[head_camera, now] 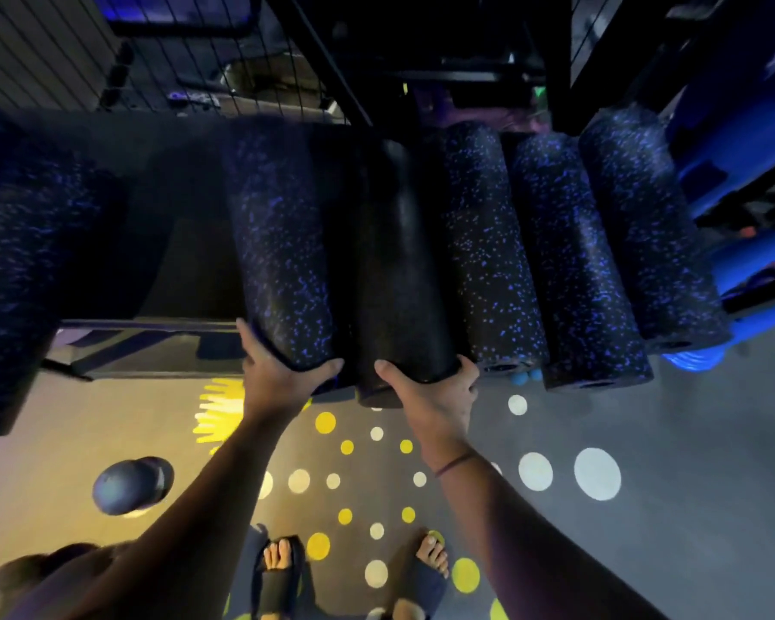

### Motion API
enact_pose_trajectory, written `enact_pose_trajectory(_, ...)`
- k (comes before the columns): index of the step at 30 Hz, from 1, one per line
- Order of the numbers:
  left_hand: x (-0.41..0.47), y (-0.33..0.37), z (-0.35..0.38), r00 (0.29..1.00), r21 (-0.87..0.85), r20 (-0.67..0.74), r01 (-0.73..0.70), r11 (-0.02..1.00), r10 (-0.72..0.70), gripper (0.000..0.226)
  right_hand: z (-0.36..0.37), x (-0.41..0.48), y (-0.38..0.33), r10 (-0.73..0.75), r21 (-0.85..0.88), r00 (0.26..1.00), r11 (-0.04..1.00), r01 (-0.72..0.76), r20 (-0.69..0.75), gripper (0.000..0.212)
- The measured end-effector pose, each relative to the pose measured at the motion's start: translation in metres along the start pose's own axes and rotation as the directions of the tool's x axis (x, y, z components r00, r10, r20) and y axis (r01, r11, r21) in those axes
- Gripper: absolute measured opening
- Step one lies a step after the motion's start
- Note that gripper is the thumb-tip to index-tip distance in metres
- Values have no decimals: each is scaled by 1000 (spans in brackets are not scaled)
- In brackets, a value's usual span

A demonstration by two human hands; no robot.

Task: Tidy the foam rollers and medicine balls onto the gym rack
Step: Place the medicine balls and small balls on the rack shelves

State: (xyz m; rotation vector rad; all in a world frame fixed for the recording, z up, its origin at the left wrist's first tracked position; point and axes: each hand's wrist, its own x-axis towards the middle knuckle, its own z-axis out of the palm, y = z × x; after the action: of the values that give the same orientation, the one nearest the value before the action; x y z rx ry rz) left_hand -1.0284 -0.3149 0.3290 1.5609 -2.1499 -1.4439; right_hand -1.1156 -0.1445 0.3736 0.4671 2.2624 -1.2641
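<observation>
**While the shelf is filling up, one ball is waiting on the floor**

As both hands are working at the front edge of the rack shelf [153, 326], the row of rollers is looking mostly done. The left hand [283, 373] is gripping the near end of a speckled roller [283, 243], with its fingers curling round the rim. The right hand [426, 387] is clutching the near end of a plain black roller [399, 261] just beside it, and the two rollers are touching. Both are lying lengthwise, their ends overhanging the front edge.

Toward the right end, three more speckled rollers [578, 261] are sitting side by side, apparently placed. At the left end a blurred roller [19, 270] is looming; I cannot tell whether it is resting on the shelf.

Judging what is left: a dark medicine ball [126, 485] is lying on the dotted floor [690, 440] below the shelf's left half, not yet racked. Small blue balls [526, 377] are peeking out under the front edge.

The speckled rollers are showing dark foam flecked blue-violet, and some are showing hollow cores. The black one is looking smooth and faintly shiny.
</observation>
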Motion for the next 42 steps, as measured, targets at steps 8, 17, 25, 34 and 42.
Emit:
enact_pose_trajectory(8,-23,32,14,996,-421,91,30,907,9,129,-65,0,-49,-89,346,986,929,134,-144,87)
enact_pose_trajectory(17,-24,126,75,942,-230,328,6,973,72,143,-204,82,-61,-354,-90,734,923,375,-579,107)
enact_pose_trajectory(25,-37,174,93,968,89,249,-62,994,38,141,-229,116,-41,-374,-246,719,927,282,-585,101)
enact_pose_trajectory(34,-19,147,64,970,-328,234,148,933,-72,89,-233,122,-24,-641,-618,552,741,264,-533,53)
enact_pose_trajectory(42,-65,191,100,946,-208,265,-134,969,188,114,-247,130,-22,-595,-621,629,753,217,-501,63)
